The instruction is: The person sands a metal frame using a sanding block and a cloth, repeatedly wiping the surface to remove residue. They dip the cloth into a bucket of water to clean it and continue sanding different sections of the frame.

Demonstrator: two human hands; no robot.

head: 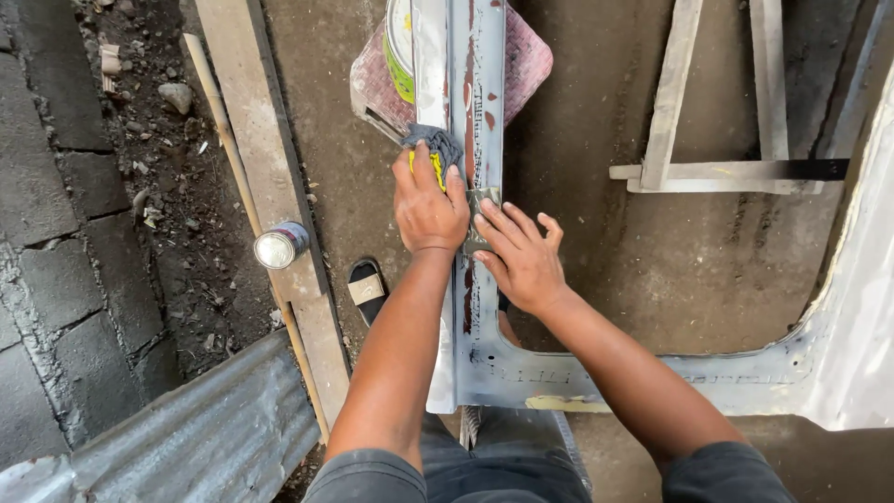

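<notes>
**Two hands bear down on a bare metal panel**

A long grey metal panel (484, 112), flecked with rust-red spots, runs from near to far through the middle of the scene, then bends right at its near end toward a white body section (861, 307). Both forearms reach forward from the near edge, side by side. The left hand (428, 207) lies palm down on the panel's left edge, wrist straight, fingers pressed together and curled over a grey and yellow cloth (436, 149) that it holds against the metal. The right hand (520, 256), just beside it and nearer, rests flat on the panel with fingers spread and pointing far-left, fingertips on a small piece of sandpaper (484, 197). To the left, a wooden plank (270, 177) carries a small tin can (279, 245). Near the left forearm a black sandal (367, 289) shows on the dirt floor.
</notes>
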